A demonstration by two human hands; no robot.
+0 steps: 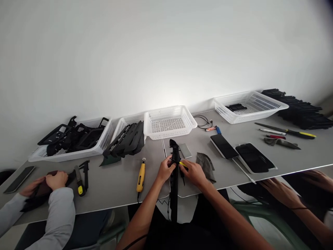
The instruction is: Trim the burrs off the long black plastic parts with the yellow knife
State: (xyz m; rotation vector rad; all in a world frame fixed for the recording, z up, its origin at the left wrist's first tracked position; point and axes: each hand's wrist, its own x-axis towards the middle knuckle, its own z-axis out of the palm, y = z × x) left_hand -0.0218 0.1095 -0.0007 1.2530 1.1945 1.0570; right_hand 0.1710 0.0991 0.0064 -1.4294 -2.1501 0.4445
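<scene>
A long black plastic part (173,194) stands lengthwise before me, its upper end over the table and its lower end past the front edge. My left hand (165,170) is closed around its left side near the upper end. My right hand (194,172) pinches a slim tool with a yellow handle (183,164), whose tip is at the part's right side; its exact kind is hard to make out. Behind the part lies a flat grey block (185,150). A crumpled grey cloth-like sheet (205,166) lies right of my right hand.
A yellow rotary tool (141,177) lies to the left. White baskets (170,136) line the wall, some holding black parts (127,139). Phones (224,146), a long file (286,130) and a cable (204,121) are rightward. Co-workers' hands (56,180) are on both sides.
</scene>
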